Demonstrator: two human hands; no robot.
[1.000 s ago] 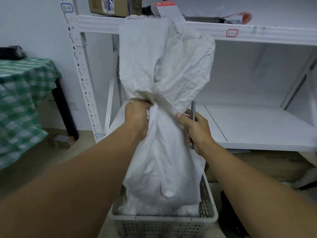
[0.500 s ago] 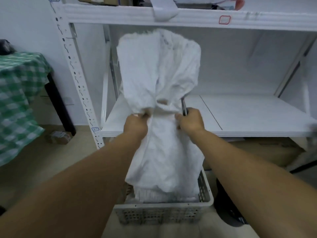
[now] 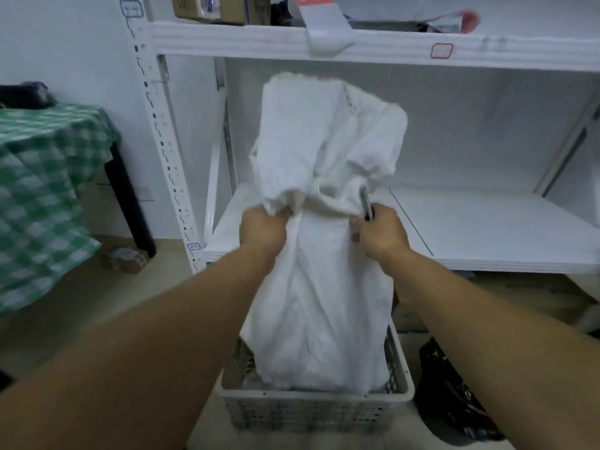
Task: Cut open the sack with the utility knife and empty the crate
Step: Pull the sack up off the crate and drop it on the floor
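Two hands: left hand (image 3: 264, 227) and right hand (image 3: 380, 233) both fisted on the bunched neck of the sack (image 3: 321, 287).
Left grip: fingers pressed together, pinching a fold of sack cloth.
Right grip: closed on cloth and on the utility knife (image 3: 365, 203), which sticks up beside the neck.
Sack position: upright, base inside the grey crate (image 3: 311, 405) on the floor, before the white shelf (image 3: 487, 228).
Handling: soft woven fabric, limp and crumpled; the body looks slack, so probably fairly light. The gathered neck seems the surest hold.
Risk: knife close to cloth and fingers.
Writing: red-outlined tag (image 3: 441, 50) and blue tag (image 3: 131, 9) on the rack, neither legible; faint print on the sack unreadable.
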